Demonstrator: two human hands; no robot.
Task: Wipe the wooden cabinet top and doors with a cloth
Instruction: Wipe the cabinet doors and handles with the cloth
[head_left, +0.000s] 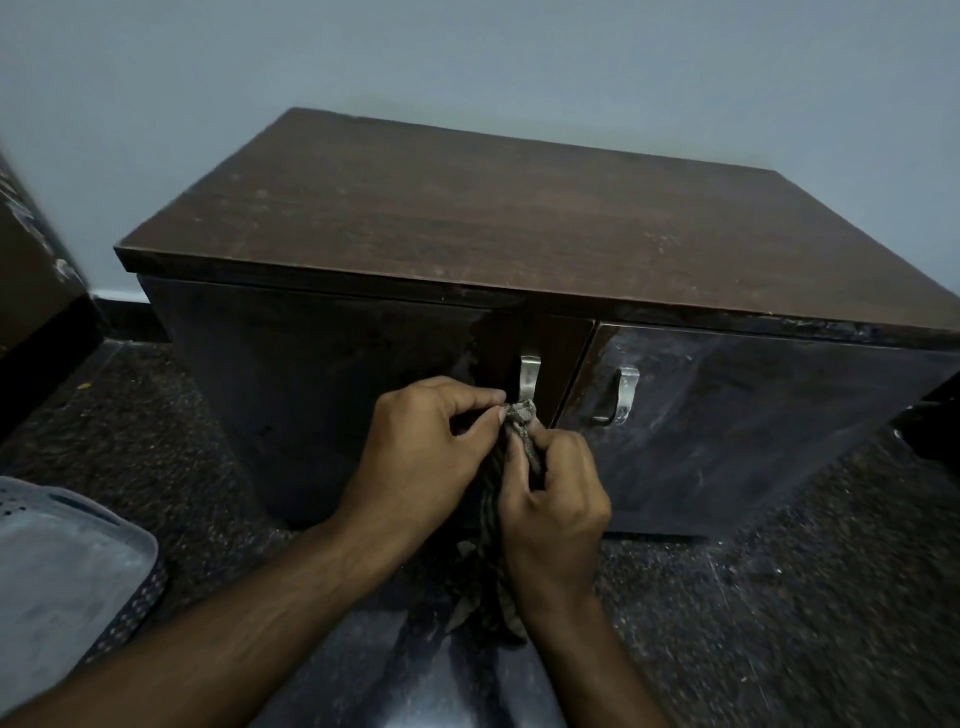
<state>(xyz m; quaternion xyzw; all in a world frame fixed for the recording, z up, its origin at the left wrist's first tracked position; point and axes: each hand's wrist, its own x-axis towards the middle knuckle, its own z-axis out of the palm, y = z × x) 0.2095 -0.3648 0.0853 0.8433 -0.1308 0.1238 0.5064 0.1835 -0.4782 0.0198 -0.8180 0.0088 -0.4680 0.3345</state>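
A low dark wooden cabinet stands against the wall, its brown top (493, 218) dusty and bare. Two doors face me: the left door (311, 395) with a metal handle (530, 379), and the right door (753, 431) with its own handle (623, 397). A grey patterned cloth (493, 561) hangs between my hands. My left hand (431, 457) and my right hand (553, 499) both pinch the cloth's upper end, which is bunched against the lower end of the left door's handle.
A pale wall (467, 62) rises behind the cabinet. A grey perforated plastic basket (57, 566) sits at the lower left on the dark speckled floor (779, 597). A brown piece of furniture (31, 270) stands at the far left edge.
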